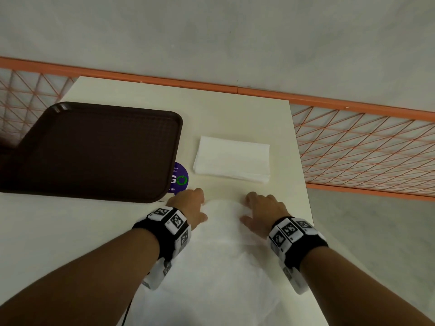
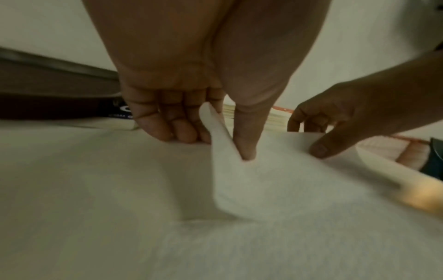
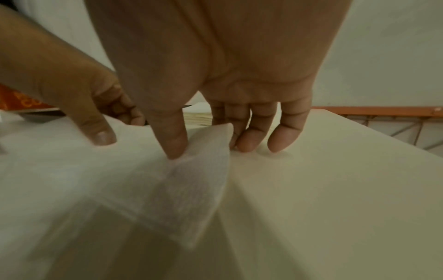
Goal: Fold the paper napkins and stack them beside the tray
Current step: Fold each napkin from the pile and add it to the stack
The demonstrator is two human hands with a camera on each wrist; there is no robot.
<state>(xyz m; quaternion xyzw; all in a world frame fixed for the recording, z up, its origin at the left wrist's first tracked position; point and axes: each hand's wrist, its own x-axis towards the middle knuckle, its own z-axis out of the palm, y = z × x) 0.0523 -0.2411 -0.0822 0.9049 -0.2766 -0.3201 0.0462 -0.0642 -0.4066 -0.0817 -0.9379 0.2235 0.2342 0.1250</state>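
A white napkin (image 1: 219, 243) lies open on the counter (image 1: 235, 114) in front of the person, its long axis running from the near edge away toward the stack (image 1: 231, 158), which lies crosswise just right of the tray (image 1: 94, 151). A purple sticker (image 1: 180, 178) beside the tray shows "GO" and, partly hidden, "go". The left hand (image 1: 190, 205) pinches the napkin's far left corner between thumb and fingers (image 2: 177, 130); the right hand (image 1: 263, 212) pinches the far right corner likewise, thumb on top, fingers (image 3: 244, 140) tucked under the lifted edge.
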